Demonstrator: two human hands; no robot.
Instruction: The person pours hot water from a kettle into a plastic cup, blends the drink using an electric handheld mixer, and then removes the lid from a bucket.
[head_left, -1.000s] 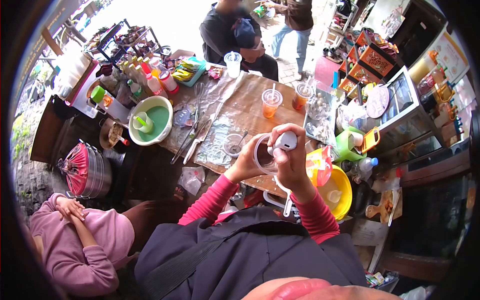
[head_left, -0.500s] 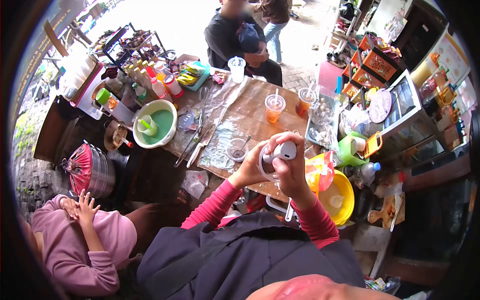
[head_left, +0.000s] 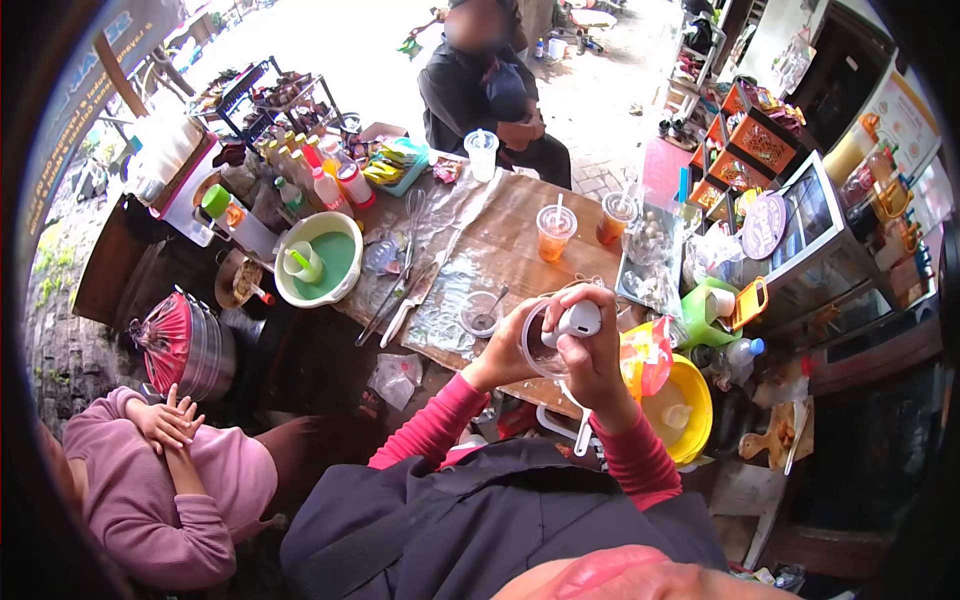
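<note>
My left hand [head_left: 504, 354] wraps round a clear plastic cup [head_left: 532, 345], whose wide rim faces up toward me. In my right hand [head_left: 598, 368] is a white handheld mixer [head_left: 581, 320], its rounded end showing with a small dark mark. The thumb presses on the mixer, and its lower end is hidden by the cup and fingers. Both hands are close together above the table's near edge. Left of them lies a small clear dish [head_left: 481, 313] with a spoon in it. Farther out stand two lidded cups of orange-brown drink, one [head_left: 556, 233] nearer than the other [head_left: 617, 216].
A knife [head_left: 408, 308] and a whisk [head_left: 413, 215] lie on the wooden table [head_left: 520, 215]. A white basin [head_left: 352, 285] holds greenish water. At right are a yellow bucket [head_left: 703, 410] and a green pitcher [head_left: 700, 312]. One person [head_left: 170, 470] sits at left, another [head_left: 470, 90] beyond the table.
The view has shifted slightly, so the table things appear a little lower and to the right. Both hands keep their hold on the cup and mixer. The person walking behind has mostly gone from sight.
</note>
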